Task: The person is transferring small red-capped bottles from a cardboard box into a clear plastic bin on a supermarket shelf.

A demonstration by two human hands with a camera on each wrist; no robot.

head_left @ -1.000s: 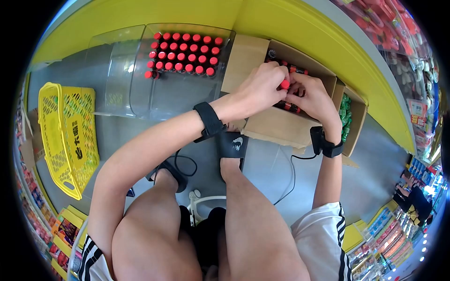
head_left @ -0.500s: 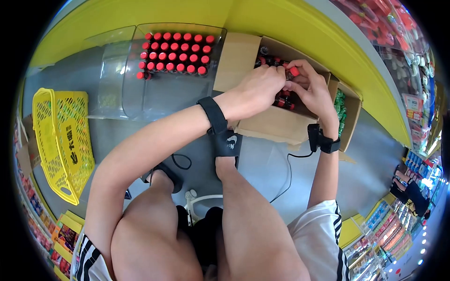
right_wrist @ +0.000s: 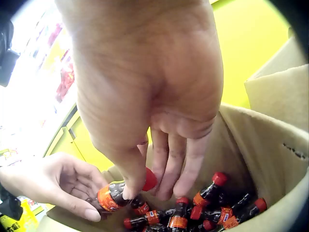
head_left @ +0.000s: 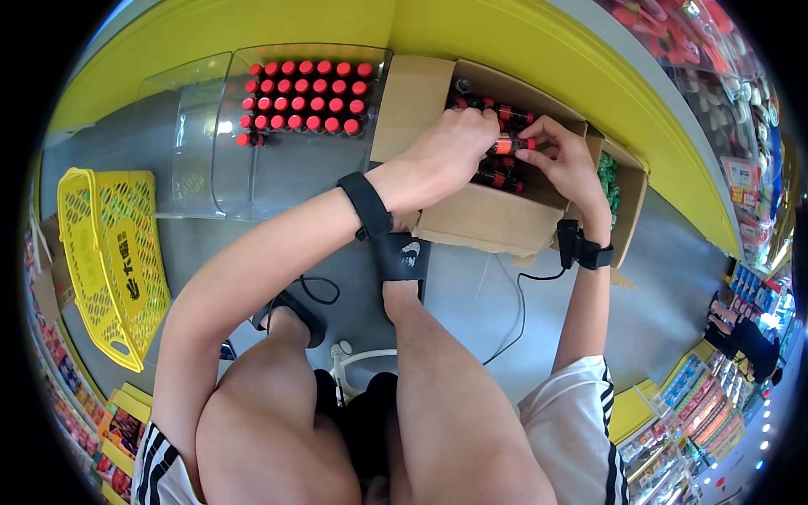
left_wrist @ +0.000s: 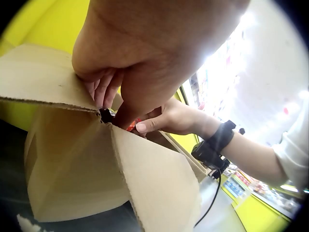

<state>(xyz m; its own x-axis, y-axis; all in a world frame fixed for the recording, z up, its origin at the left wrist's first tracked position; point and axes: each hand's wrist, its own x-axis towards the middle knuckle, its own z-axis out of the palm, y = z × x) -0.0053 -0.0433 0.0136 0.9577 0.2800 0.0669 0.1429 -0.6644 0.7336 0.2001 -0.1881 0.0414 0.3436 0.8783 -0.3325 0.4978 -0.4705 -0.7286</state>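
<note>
In the head view, a small dark cola bottle with an orange-red label lies sideways between both hands, over an open cardboard box. My left hand grips its base end. My right hand pinches it by the neck, near the red cap. Beneath the hands in the right wrist view, several similar bottles lie jumbled in the box. The left wrist view shows the box's raised flaps, while the left hand hides most of the bottle.
Left of the box stands a clear plastic bin with rows of upright red-capped bottles. A second box with green items is at the right. A yellow basket sits far left; a yellow wall runs behind.
The held bottle has tipped from cap upward to lying sideways, its label now showing and its cap toward the right hand. The head view has shifted slightly.
</note>
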